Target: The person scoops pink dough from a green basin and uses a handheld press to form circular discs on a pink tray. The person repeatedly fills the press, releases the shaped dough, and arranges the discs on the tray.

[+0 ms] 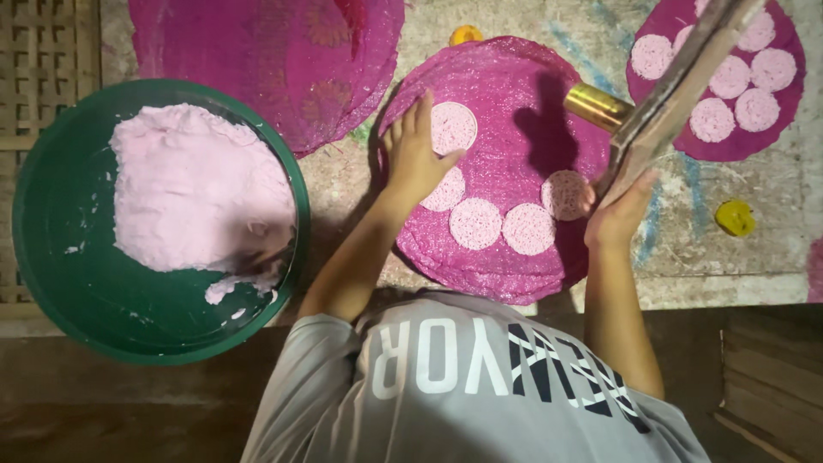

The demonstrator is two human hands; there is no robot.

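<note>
A large green basin [60, 257] is sitting at the left edge of the view, holding a mound of pale pink dough [193, 193] that is filling most of its upper half, with smears trailing toward the lower rim. Beside it, at centre, a round magenta woven mat [514, 94] is lying on the pale, scuffed floor [754, 266], carrying five flat pink discs [476, 223] that are curving along its near and left side. Two more magenta mats are lying beyond: one [257, 51] at top left, bare, and one [771, 141] at top right, bearing several discs of its own.

A flat wooden press [677, 86] with a brass cylinder [596, 105] under it is slanting over the right of the centre mat. The right hand [619, 214] is gripping the press's lower end, fingers wrapped round it, just beside the rightmost disc. The left hand [416, 154] is lying open and flat on the mat, fingers spread, touching the upper-left disc. The two hands are well apart. A small yellow object [735, 218] is lying on the floor at right, another [465, 35] above the centre mat.
</note>
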